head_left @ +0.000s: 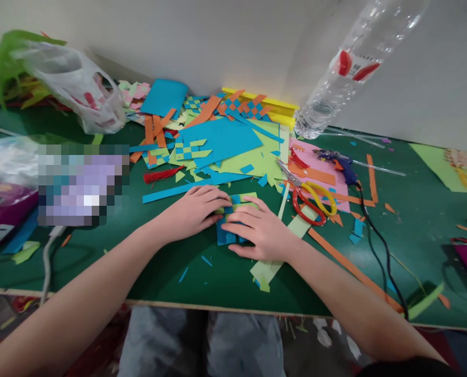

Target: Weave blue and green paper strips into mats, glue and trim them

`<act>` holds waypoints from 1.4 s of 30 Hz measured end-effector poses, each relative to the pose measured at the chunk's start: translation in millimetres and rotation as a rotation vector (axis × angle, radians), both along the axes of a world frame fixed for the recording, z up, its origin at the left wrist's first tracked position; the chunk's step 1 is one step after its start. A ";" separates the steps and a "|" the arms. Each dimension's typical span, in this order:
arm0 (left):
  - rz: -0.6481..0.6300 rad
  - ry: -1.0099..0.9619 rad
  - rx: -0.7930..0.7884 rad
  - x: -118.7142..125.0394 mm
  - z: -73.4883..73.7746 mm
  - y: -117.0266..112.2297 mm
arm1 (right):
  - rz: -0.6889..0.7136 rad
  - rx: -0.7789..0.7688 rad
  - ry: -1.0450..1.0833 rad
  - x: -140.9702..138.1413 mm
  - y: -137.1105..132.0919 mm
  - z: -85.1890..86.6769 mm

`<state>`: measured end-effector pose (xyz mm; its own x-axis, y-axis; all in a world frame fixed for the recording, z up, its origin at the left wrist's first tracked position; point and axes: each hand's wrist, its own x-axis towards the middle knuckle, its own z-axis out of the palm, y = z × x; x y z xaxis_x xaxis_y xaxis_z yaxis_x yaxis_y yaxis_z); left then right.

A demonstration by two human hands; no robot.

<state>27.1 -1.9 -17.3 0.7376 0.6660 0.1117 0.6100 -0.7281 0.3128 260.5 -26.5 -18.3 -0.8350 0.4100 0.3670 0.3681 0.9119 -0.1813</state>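
A weave of blue and green paper strips is set on the green tabletop, midway between left and right and well in from the near edge. On the near side, green surface is seen up to that edge, broken by small blue slivers. To the left, more of it is crossed by the left forearm, beyond which a pixelated device is plugged into a white cable. The far side is closed in by a blue strip, a red tassel and piled paper with a blue sheet. The right is tighter: a pale green strip runs slantwise by the right wrist, and scissors are laid just beyond, blades aimed far and left; farther right lies a blue glue gun. The weave's blue flaps are pointed toward the near edge and its greener part toward the far side; its long axis cannot be told, as much is covered. Its left side is touched by the bent fingers of the left hand, its right by the slightly spread fingers of the right hand; whether paper is pinched by either cannot be told.
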 end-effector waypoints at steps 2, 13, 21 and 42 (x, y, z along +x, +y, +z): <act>0.002 0.002 -0.004 -0.4 -0.9 0.3 | -0.024 0.004 0.011 -2.1 -1.8 -0.6; 0.001 -0.006 0.009 0.0 -1.0 1.2 | -0.087 0.114 -0.005 -15.5 -12.3 -2.9; -0.001 -0.021 -0.016 -1.7 -4.4 2.7 | -0.081 0.089 0.057 -17.1 -12.8 -2.9; -0.008 0.005 0.000 -1.8 -3.8 2.1 | -0.210 0.102 0.130 -18.3 -13.9 -2.8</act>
<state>25.3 0.3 -21.1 0.7437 0.6597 0.1084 0.6052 -0.7332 0.3099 242.2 -40.4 -21.0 -0.6787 0.5248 0.5138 0.5311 0.8339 -0.1503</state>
